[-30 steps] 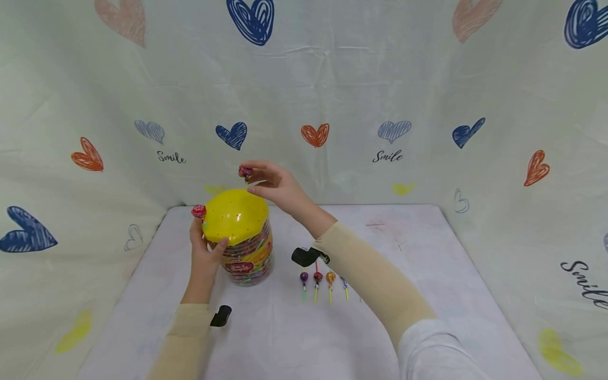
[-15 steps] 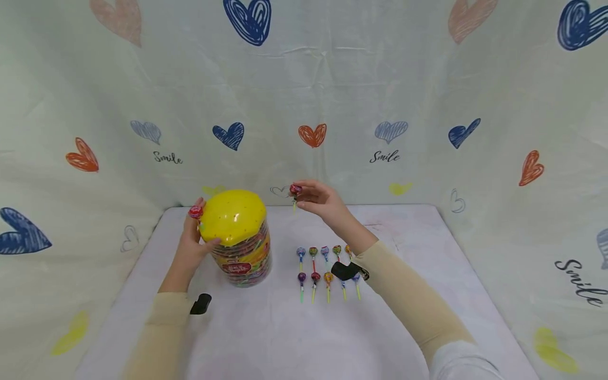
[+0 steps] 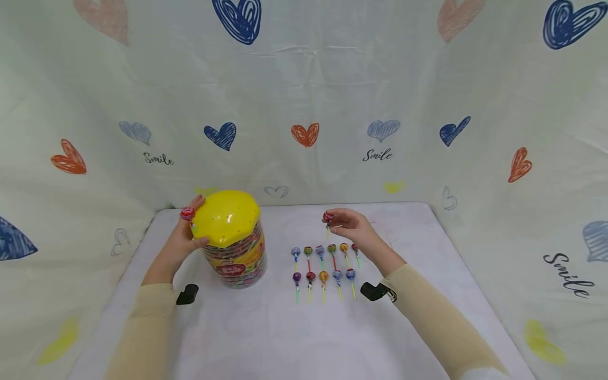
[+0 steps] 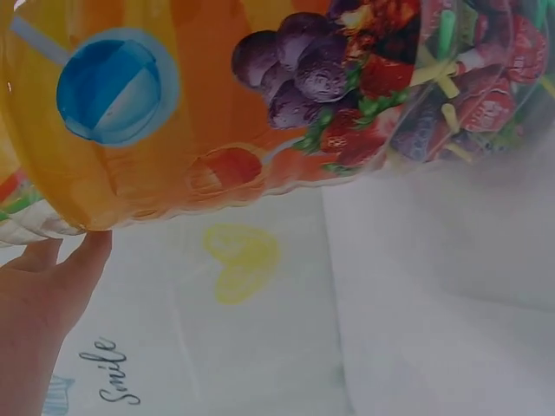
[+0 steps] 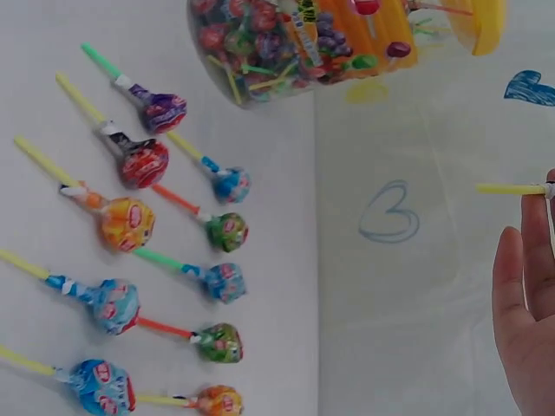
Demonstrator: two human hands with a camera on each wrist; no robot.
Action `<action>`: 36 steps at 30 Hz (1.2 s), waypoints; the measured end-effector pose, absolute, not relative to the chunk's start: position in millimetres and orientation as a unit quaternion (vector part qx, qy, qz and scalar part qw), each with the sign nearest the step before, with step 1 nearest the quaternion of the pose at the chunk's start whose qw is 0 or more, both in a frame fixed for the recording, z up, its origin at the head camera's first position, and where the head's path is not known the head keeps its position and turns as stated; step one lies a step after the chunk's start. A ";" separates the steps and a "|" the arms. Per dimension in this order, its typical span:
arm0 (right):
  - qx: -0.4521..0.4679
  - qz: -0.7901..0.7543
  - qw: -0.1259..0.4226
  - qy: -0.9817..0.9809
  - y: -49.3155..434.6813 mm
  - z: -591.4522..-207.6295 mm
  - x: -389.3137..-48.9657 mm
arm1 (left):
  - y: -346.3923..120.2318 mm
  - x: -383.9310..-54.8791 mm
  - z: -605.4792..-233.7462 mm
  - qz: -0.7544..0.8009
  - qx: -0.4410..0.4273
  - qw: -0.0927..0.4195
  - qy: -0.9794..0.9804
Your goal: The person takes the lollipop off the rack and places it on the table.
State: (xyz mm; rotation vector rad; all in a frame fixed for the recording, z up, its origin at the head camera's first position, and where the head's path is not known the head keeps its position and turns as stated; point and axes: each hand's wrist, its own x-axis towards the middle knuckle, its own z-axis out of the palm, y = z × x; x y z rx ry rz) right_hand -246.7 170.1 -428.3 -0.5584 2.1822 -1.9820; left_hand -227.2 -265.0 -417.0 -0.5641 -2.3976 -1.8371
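In the head view a clear jar [image 3: 233, 266] packed with lollipops stands at the left of the table under a domed yellow lid [image 3: 228, 216]. My left hand [image 3: 181, 240] grips its upper left side, thumb toward the front. A red-wrapped lollipop [image 3: 187, 214] shows by those fingers, at the lid's left edge. My right hand [image 3: 353, 228] pinches another dark red lollipop [image 3: 328, 217], its yellow stick pointing down, above the table behind two rows of lollipops. In the right wrist view only the yellow stick [image 5: 507, 189] and part of the hand show.
Several wrapped lollipops lie side by side in a back row [image 3: 332, 248] and a front row [image 3: 323, 276], sticks toward me. A pale cloth with printed hearts [image 3: 305, 135] hangs behind the white table [image 3: 266, 338].
My right hand has carried its lollipop from over the jar's lid rightward and down, to behind the rows. The rows are now uncovered by the arm. My left hand stays on the jar.
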 end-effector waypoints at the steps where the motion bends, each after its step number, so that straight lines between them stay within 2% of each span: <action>1: -0.182 -0.658 0.072 0.727 173.0 -430.4 -245.2 | -265.0 -227.7 -416.4 -0.598 -0.180 0.031 -0.780; 9: -0.151 -0.653 0.069 0.739 196.0 -444.9 -232.8 | -262.4 -228.1 -417.4 -0.629 -0.174 0.023 -0.757; 19: -0.097 -0.645 0.067 0.755 231.1 -487.7 -223.7 | -260.2 -227.9 -418.5 -0.624 -0.176 0.023 -0.761; 36: -0.076 -0.617 0.135 0.771 261.0 -537.5 -213.5 | -259.6 -227.1 -416.9 -0.624 -0.166 0.016 -0.763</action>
